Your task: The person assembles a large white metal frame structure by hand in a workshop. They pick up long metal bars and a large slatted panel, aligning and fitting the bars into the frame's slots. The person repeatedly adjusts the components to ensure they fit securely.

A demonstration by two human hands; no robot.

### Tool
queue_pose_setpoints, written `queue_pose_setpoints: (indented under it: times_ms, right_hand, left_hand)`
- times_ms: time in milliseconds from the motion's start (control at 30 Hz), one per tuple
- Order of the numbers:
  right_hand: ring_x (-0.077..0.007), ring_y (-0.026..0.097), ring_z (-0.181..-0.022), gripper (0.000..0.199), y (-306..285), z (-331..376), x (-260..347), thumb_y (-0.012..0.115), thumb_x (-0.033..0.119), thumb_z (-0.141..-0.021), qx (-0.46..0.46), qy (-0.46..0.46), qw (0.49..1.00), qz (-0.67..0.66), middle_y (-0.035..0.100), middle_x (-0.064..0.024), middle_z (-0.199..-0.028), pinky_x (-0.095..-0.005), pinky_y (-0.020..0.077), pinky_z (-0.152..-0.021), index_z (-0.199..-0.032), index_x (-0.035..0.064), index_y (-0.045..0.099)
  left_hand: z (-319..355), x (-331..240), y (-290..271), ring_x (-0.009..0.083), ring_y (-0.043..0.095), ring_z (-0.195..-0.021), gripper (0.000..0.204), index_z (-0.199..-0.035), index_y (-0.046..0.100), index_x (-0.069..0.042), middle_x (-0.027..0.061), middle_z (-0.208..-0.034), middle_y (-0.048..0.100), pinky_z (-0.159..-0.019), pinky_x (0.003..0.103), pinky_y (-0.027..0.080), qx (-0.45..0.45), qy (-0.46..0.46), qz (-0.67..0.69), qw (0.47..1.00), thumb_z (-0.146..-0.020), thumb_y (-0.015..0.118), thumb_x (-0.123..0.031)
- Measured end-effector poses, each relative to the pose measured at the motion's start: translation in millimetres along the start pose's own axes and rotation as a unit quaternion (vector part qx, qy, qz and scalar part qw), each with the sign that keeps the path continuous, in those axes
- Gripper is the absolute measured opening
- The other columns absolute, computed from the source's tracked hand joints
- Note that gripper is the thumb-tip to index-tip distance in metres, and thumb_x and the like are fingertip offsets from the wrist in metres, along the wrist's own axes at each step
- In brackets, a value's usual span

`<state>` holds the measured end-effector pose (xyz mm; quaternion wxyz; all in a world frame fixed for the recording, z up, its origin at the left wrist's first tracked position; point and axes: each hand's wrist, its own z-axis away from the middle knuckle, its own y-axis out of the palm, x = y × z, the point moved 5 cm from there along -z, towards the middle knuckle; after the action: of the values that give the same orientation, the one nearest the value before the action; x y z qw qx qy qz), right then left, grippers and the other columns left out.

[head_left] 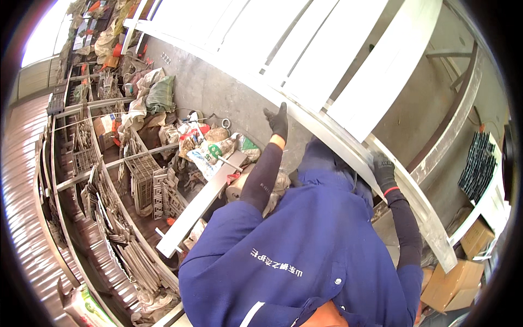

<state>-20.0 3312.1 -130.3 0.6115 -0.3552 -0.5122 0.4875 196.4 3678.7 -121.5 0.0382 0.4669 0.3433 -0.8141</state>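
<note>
My left hand point(279, 124), in a dark glove, is raised beside the outer edge of a long white metal rail point(305, 117). Its thumb stands apart from the fingers and nothing is held in it. Wide white slats point(365, 90) run away from this rail, with gaps between some of them. My right hand point(384, 173), also gloved and with a red band at the wrist, has its fingers bent over the rail near its right part. A second pale metal bar point(419, 210) passes by the right hand and slants down to the right.
At left, a long rack point(117, 169) holds many metal parts and bags. A white bar point(201, 207) juts out near my left arm. Cardboard boxes point(452, 283) stand at lower right, below a stack of dark pieces point(477, 168). A worn beam point(452, 120) crosses at right.
</note>
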Motion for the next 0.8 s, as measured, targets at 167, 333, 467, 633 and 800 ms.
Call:
queue_pose_setpoints:
  times_ms: [167, 333, 467, 633, 800]
  right_hand:
    - [-0.0339, 0.062, -0.074, 0.011, -14, -16, 15, 0.056, 0.011, -0.077, 0.024, -0.03, 0.999, -0.018, 0.061, -0.0166, -0.077, -0.0405, 0.0503, -0.064, -0.086, 0.0051, 0.058]
    - [-0.0328, 0.062, -0.073, 0.026, 12, -4, 7, 0.065, 0.024, -0.071, 0.077, -0.116, 0.99, -0.025, 0.06, -0.0162, -0.082, -0.0432, 0.0487, -0.061, -0.087, 0.0046, 0.058]
    - [-0.032, 0.056, -0.082, 0.029, -6, 11, 28, 0.064, 0.025, -0.065, 0.085, -0.043, 0.995, 0.01, 0.054, -0.0139, -0.086, -0.0447, 0.0444, -0.068, -0.086, 0.0071, 0.056]
    - [-0.0313, 0.053, -0.084, 0.03, -17, 20, 37, 0.062, 0.022, -0.065, -0.004, -0.015, 1.0, 0.026, 0.052, -0.0132, -0.091, -0.044, 0.0431, -0.071, -0.09, 0.0064, 0.054]
    - [-0.0377, 0.055, -0.095, 0.044, 8, 40, 49, 0.059, 0.03, -0.074, 0.02, 0.081, 0.983, -0.163, 0.054, -0.0186, -0.106, -0.0466, 0.0461, -0.078, -0.108, 0.0039, 0.049]
  left_hand:
    - [-57, 40, 45, 0.0308, 0.047, -0.112, 0.076, -0.13, 0.032, 0.006, 0.0194, -0.126, 0.046, -0.095, 0.035, 0.037, 0.074, -0.073, 0.239, 0.965, -0.069, 0.073, -0.017]
    - [-49, 45, 39, 0.0265, 0.057, -0.094, 0.058, -0.12, 0.047, 0.003, 0.0133, -0.11, 0.056, -0.079, 0.036, 0.047, -0.013, -0.059, 0.309, 0.949, -0.066, 0.066, -0.005]
    - [-33, 45, 4, 0.0267, 0.058, -0.09, 0.057, -0.12, 0.048, 0.0, 0.0124, -0.107, 0.057, -0.076, 0.037, 0.048, -0.014, -0.042, 0.32, 0.946, -0.065, 0.064, -0.005]
    - [-9, 37, -31, 0.0248, 0.057, -0.091, 0.055, -0.117, 0.049, -0.001, 0.009, -0.104, 0.058, -0.08, 0.036, 0.046, -0.025, -0.054, 0.312, 0.948, -0.064, 0.063, -0.004]
    - [-2, 58, -64, 0.0233, 0.056, -0.082, 0.05, -0.112, 0.05, -0.001, 0.0084, -0.095, 0.057, -0.073, 0.036, 0.046, -0.012, -0.091, 0.301, 0.949, -0.064, 0.062, -0.007]
